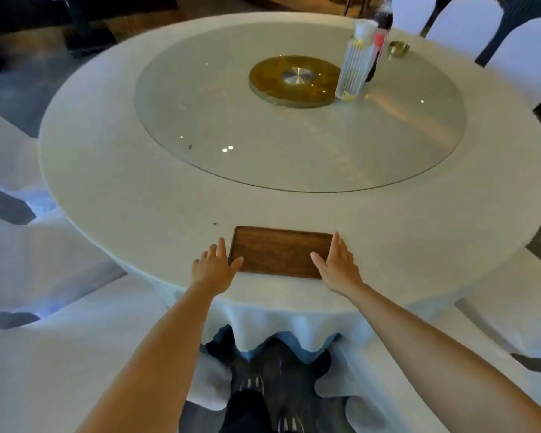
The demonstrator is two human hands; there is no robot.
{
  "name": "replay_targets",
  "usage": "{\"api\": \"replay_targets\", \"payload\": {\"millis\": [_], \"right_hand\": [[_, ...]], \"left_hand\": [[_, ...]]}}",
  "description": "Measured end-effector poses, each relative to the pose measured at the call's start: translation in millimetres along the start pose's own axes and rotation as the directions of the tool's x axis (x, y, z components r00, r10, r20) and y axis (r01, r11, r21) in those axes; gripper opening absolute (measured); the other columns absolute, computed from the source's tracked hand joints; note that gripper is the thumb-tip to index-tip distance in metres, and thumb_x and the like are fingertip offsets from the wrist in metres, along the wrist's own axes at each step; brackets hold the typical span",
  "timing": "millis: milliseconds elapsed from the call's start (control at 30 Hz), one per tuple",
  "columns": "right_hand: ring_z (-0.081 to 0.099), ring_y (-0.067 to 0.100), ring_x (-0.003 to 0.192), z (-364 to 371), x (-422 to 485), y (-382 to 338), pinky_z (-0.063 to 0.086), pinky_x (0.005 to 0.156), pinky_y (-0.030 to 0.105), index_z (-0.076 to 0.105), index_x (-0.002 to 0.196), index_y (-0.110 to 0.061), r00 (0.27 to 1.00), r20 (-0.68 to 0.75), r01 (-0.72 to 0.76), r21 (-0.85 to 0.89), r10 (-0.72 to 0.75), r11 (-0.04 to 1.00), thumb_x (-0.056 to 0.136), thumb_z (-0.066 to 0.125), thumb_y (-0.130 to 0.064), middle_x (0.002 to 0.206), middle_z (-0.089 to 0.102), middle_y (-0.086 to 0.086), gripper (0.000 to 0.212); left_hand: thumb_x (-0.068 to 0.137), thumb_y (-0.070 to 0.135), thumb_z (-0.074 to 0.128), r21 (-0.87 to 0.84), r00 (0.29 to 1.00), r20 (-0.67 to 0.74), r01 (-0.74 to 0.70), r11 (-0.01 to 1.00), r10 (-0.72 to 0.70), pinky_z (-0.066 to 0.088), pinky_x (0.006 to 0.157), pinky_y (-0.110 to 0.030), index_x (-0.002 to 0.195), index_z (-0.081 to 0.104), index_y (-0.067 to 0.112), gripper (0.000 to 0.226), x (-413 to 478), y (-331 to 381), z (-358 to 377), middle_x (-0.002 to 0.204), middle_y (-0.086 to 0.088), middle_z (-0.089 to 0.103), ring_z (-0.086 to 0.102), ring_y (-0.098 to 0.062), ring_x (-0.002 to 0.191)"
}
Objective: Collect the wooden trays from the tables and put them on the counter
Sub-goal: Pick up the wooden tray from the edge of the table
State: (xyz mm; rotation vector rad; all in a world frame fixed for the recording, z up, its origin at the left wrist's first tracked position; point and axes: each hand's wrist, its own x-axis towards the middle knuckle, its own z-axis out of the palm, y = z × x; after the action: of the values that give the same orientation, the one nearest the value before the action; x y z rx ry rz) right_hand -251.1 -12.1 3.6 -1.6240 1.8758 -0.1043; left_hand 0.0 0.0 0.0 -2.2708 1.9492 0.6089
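A dark wooden tray lies flat near the front edge of a round table covered in white cloth. My left hand rests at the tray's left side, fingers spread, its thumb touching the tray's near left corner. My right hand lies along the tray's right edge, fingers straight, thumb reaching over the tray's surface. Neither hand has closed on the tray. The tray is bare.
A glass turntable with a brass hub fills the table's middle. On it stand a clear ribbed bottle and a cola bottle; a small brass dish sits behind. White-covered chairs ring the table.
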Motion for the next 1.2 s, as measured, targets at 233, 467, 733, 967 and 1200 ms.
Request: {"api": "replay_targets", "payload": {"millis": [233,467,733,967,1200], "right_hand": [[0.016,0.034,0.141,17.5,28.9,-2.5,0.024,0.111,0.046,-0.009,0.148,-0.013,0.98,0.025,-0.199,0.115,0.197,0.973,0.094,0.03,-0.05,0.157,0.01,0.012,0.077],[0.026,0.038,0.135,14.7,47.3,-8.7,0.03,0.107,0.046,0.015,0.146,-0.003,0.909,-0.051,-0.392,0.237,0.414,0.889,0.095,0.04,-0.038,0.148,0.028,0.021,0.067],[0.044,0.038,0.122,13.0,53.7,-6.9,0.042,0.1,0.043,0.038,0.132,0.003,0.861,0.047,-0.49,0.344,0.507,0.801,0.095,0.042,-0.034,0.136,0.043,0.022,0.053],[0.052,0.032,0.105,17.4,44.1,-11.0,0.037,0.075,0.032,0.038,0.129,0.005,0.887,0.072,-0.43,0.491,0.456,0.757,0.094,0.046,-0.031,0.114,0.051,0.019,0.051],[0.049,0.02,0.09,5.7,26.8,-30.5,0.039,0.061,0.027,0.041,0.12,-0.001,0.956,-0.034,-0.224,0.561,0.292,0.797,0.095,0.044,-0.032,0.101,0.048,0.006,0.04]], "left_hand": [[0.09,0.053,0.031,-0.126,0.991,0.119,0.077,0.989,-0.062,0.041,0.098,-0.044,0.136,0.024,0.003,0.069,45.3,0.4,10.2,0.14,-0.019,0.037,0.037,-0.034,0.127],[0.09,0.049,0.038,-0.278,0.976,0.198,0.146,0.949,-0.092,0.049,0.08,-0.042,0.121,0.037,0.003,0.055,70.0,11.4,8.5,0.117,-0.019,0.057,0.057,-0.034,0.103],[0.09,0.045,0.042,-0.312,0.971,0.223,0.161,0.936,-0.092,0.051,0.074,-0.042,0.112,0.039,0.001,0.049,76.5,0.3,7.0,0.108,-0.021,0.062,0.061,-0.035,0.094],[0.088,0.047,0.046,-0.397,0.988,0.138,0.125,0.909,-0.076,0.048,0.063,-0.037,0.108,0.039,0.004,0.047,66.0,-16.2,1.3,0.099,-0.018,0.063,0.059,-0.029,0.076],[0.086,0.047,0.048,-0.492,0.992,-0.009,0.106,0.864,-0.127,0.052,0.066,-0.041,0.109,0.039,0.004,0.049,36.9,-31.4,-18.4,0.085,-0.008,0.056,0.056,-0.025,0.072]]}}
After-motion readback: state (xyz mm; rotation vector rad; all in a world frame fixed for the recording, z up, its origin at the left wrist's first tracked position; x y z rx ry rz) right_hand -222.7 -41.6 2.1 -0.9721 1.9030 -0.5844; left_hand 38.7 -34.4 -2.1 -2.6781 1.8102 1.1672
